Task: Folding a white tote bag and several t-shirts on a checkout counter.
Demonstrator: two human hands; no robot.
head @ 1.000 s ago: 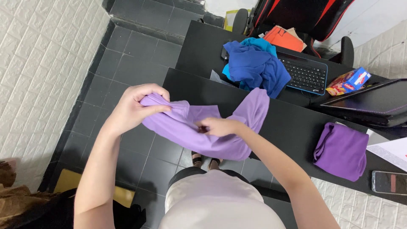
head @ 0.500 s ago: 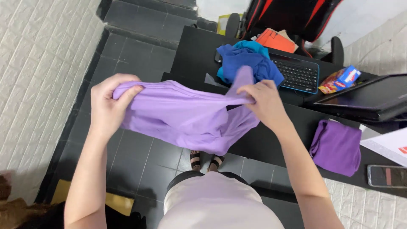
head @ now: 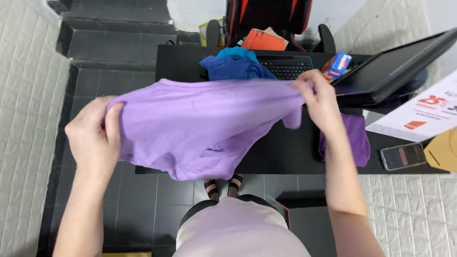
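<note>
Left hand [head: 93, 138] at frame left, fingers curled tight on a lilac garment [head: 200, 123] — right hand [head: 321, 102] pinching its far edge, cloth stretched above the black worktop [head: 285, 152].

Blue-red snack packet [head: 336, 64] beside dark monitor [head: 395, 62] (phone [head: 403, 156] nearer).

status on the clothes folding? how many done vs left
Done: one darker purple garment lies folded on the black desk. In hand: left hand and right hand hold a light purple shirt stretched out, unfolded. Left: a crumpled blue clothes pile by the keyboard.
</note>
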